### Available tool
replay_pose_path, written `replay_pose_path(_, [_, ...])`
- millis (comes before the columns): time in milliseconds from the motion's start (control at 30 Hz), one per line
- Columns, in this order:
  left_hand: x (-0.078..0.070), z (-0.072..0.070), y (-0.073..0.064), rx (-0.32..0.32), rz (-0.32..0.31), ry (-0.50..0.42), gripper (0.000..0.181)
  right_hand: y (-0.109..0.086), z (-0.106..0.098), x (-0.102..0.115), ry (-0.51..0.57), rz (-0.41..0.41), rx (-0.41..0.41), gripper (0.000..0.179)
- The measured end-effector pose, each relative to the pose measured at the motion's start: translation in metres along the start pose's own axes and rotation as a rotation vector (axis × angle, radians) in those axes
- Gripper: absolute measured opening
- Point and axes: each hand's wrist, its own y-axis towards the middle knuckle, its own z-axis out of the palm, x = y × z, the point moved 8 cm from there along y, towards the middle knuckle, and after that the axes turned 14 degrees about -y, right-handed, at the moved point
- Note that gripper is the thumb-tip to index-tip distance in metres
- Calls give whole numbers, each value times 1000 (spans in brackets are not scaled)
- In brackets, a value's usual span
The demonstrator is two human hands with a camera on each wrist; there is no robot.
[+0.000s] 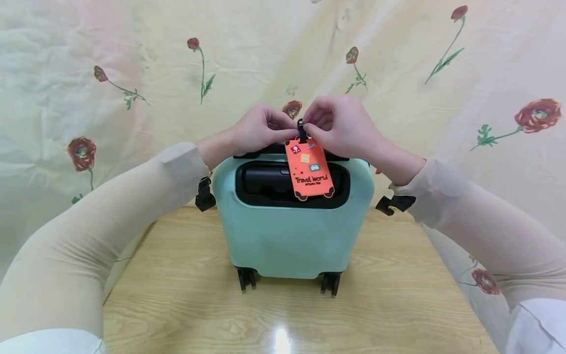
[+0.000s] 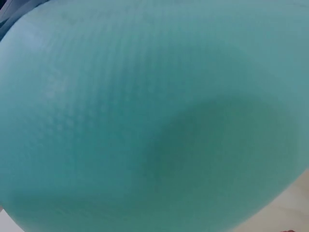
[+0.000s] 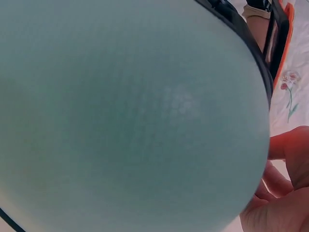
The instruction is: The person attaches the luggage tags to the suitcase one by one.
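An orange luggage tag (image 1: pixel 311 172) printed "Travel World" hangs in front of the black handle recess of a mint-green suitcase (image 1: pixel 287 241). Its short black strap (image 1: pixel 302 132) with a small buckle rises between the two hands. From the left, my left hand (image 1: pixel 256 129) pinches the strap's side between thumb and fingertips. My right hand (image 1: pixel 344 123) pinches the strap near the buckle from the other side, its other fingers curled. The suitcase's side fills the left wrist view and hides the left hand there. In the right wrist view, part of the right hand (image 3: pixel 285 193) shows at the lower right.
The suitcase stands upright on black wheels (image 1: pixel 330 282) on a wooden table (image 1: pixel 283 314). Behind it hangs a pale cloth (image 1: pixel 247 64) printed with red flowers. Black straps with buckles (image 1: pixel 205 194) dangle from both wrists, beside the suitcase.
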Motion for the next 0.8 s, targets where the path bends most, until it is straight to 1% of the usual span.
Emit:
replay_pose_path(100, [-2, 0, -1, -2, 33, 15, 21, 0, 0, -1, -16, 5, 14, 10])
replay_pose_path(267, [-3, 0, -2, 5, 38, 10, 20, 1, 0, -1, -71, 3, 56, 11])
replay_pose_path(333, [-2, 0, -2, 16, 14, -8, 21, 2, -1, 1, -94, -10, 67, 10])
replay_pose_path(400, [0, 1, -2, 27, -25, -43, 22, 2, -2, 4, -115, -37, 71, 8])
replay_pose_path(533, [2, 3, -2, 69, -120, -141, 29, 2, -2, 13, -168, -145, 35, 6])
replay_pose_path(667, [4, 8, 1, 134, -173, -157, 33, -1, -1, 16, -190, -234, -28, 5])
replay_pose_path(800, [5, 12, 5, 184, -196, -144, 33, -5, 1, 15, -183, -287, -95, 4])
